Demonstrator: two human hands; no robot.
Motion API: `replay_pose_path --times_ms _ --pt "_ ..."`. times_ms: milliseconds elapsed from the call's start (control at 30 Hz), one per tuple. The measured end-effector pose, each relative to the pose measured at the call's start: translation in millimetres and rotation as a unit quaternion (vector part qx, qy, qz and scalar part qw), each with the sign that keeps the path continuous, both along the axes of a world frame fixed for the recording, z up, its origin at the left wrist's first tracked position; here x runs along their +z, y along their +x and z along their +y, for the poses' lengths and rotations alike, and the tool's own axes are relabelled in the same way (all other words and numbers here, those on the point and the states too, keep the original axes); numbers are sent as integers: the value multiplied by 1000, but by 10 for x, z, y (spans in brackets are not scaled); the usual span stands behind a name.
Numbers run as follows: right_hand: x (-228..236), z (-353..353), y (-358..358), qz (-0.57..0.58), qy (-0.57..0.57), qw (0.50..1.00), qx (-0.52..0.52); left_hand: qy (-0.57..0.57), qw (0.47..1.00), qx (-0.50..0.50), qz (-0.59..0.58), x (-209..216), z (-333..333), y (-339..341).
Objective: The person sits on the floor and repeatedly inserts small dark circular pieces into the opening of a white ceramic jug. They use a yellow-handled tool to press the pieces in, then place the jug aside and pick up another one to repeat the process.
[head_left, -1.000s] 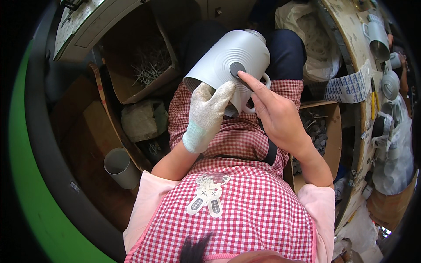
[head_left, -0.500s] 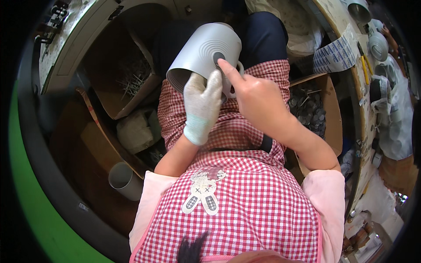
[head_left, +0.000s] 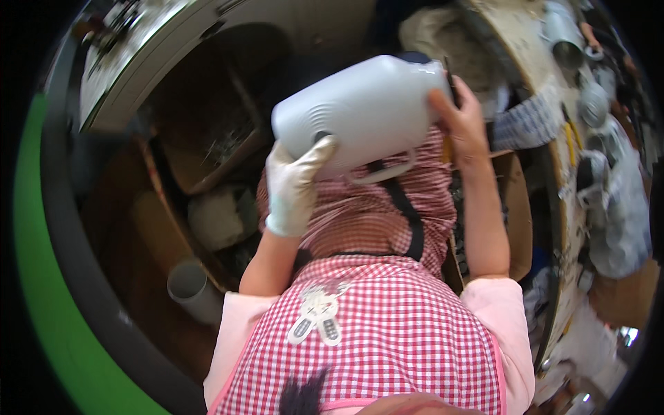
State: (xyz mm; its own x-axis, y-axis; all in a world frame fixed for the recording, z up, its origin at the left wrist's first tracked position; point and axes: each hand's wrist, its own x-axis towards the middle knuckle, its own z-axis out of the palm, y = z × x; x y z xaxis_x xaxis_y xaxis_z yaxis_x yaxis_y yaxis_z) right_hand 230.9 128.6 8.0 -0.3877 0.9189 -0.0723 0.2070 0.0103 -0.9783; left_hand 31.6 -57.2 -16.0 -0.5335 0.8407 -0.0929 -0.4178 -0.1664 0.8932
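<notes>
A pale grey jug (head_left: 366, 104) with ribbed rings and a loop handle (head_left: 387, 171) lies sideways above my lap, its narrow neck toward the right. My left hand (head_left: 294, 183), in a white glove, grips the jug's wide left end. The thumb of that glove lies beside a dark round disc (head_left: 321, 137) on the jug's wall, partly covering it. At the neck end, my bare right hand (head_left: 462, 121) is closed round the rim, thumb on the near side. Its other fingers are mostly hidden behind the neck, where something dark and thin sticks up.
Left of my legs are a cardboard box (head_left: 181, 166) with thin metal pieces and a grey cylinder (head_left: 188, 282). Another cardboard box (head_left: 519, 214) stands at my right. On the right-hand bench (head_left: 508, 45) are several metal jugs (head_left: 564, 41), a printed sheet (head_left: 527, 128) and yellow-handled tools (head_left: 573, 135).
The jug has turned so its open base faces left and its neck right. My right hand has gone from pointing at the disc to holding the neck. My left hand has shifted outside the base.
</notes>
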Motion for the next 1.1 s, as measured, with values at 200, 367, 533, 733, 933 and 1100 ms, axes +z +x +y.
replay_pose_path --times_ms 200,367,533,733,933,1100 --pt "477 194 6 157 24 987 17 3 991 111 69 104 231 -290" --pt "663 599 -20 170 -82 967 172 14 984 58 169 222 479 -262" --pt "373 2193 539 -203 240 948 42 -28 967 7 253 448 556 -508" --pt "-362 4000 2264 -684 314 655 71 -100 869 118 471 971 68 -1728" --pt "-76 2546 816 -411 526 736 -112 -341 359 396 773 2051 -234 -3884" --pt "-133 845 -594 -269 488 814 164 -286 603 434 605 2649 395 -5482"
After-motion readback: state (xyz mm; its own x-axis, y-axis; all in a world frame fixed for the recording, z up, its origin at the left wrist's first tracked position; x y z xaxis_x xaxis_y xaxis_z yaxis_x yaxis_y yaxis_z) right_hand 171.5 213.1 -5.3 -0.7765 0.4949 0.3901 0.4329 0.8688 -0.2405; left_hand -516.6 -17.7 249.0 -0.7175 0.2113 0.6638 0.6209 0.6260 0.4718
